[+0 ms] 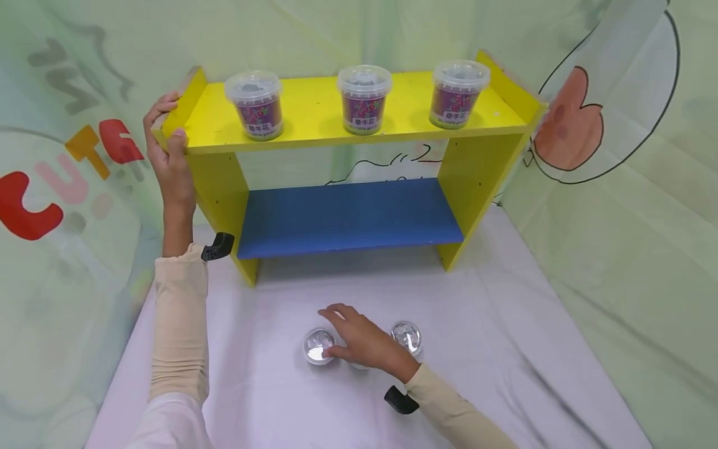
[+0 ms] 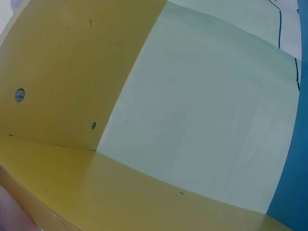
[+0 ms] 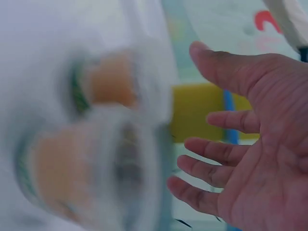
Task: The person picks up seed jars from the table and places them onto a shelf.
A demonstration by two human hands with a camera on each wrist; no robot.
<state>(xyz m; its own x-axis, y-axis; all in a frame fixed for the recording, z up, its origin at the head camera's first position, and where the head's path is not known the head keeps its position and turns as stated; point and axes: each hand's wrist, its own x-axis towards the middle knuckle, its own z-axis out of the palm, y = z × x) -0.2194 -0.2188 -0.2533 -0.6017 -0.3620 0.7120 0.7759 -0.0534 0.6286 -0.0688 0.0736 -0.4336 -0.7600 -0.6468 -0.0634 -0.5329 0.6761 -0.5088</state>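
Beige sleeves (image 1: pixel 179 330) lead to a bracing left hand (image 1: pixel 170 156) and a spread right hand (image 1: pixel 361 340).
Gripping the yellow shelf (image 1: pixel 308 103) at its upper left end, thumb in front, the left hand probably steadies the unit; the right, fingers apart and holding nothing, hovers over clear-lidded cups (image 1: pixel 318 350) on white cloth (image 1: pixel 275 399), its thumb overlapping one lid, though I cannot tell whether they touch; another cup is partly hidden beneath it. On top of the shelf, three purple-labelled cups (image 1: pixel 363 103) stand well apart, labels forward, seemingly so each stays easy to read.
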